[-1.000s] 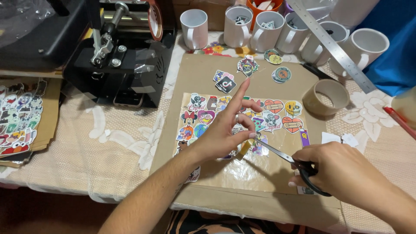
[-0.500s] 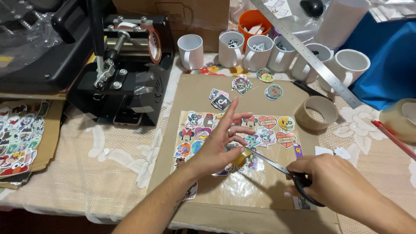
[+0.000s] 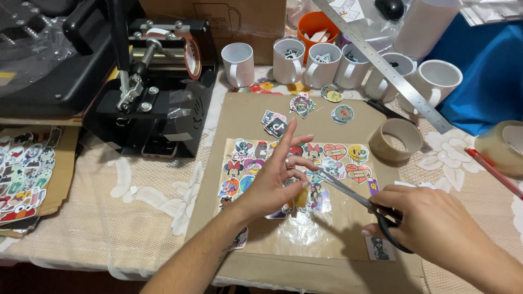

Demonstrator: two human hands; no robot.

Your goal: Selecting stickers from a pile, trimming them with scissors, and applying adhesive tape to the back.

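Far left edge of the table: a brown sheet (image 3: 24, 169) covered in cartoon stickers, partly cut off by the frame.

Back left corner: a big black heat press (image 3: 49, 60), and just right of it a smaller black mug press (image 3: 155, 92) with a round clamp, sitting on the lace tablecloth (image 3: 136, 218).

Middle, near the front edge: a brown cardboard mat (image 3: 245, 114) with a glossy sticker sheet (image 3: 297, 169) lying flat on it. A few loose cut-out stickers (image 3: 302, 104) sit toward the back edge of the cardboard.

Left hand: the left hand (image 3: 275, 182) is pressed down on the sticker sheet, fingers spread and mostly straight, index pointing up toward the back. There's a ring on one finger. It pins the sheet more than it grips it.

Scissors: the scissors (image 3: 354, 198) have black handles and their blades lie slightly parted over the sheet, tips right by the left hand's fingers.

Right hand: the right hand (image 3: 430, 228) is curled around the scissor handles, close to the front right of the cardboard.

Back edge: a row of white mugs (image 3: 321, 62), some with bits of stickers inside, plus an orange cup (image 3: 318, 24) behind them.

Right side: a long metal ruler (image 3: 392, 73) laid diagonally across the mugs, a brown tape roll (image 3: 403, 139) at the cardboard's right edge, a red pen (image 3: 493, 171) and a clear tape roll (image 3: 506, 144) at the far right edge.
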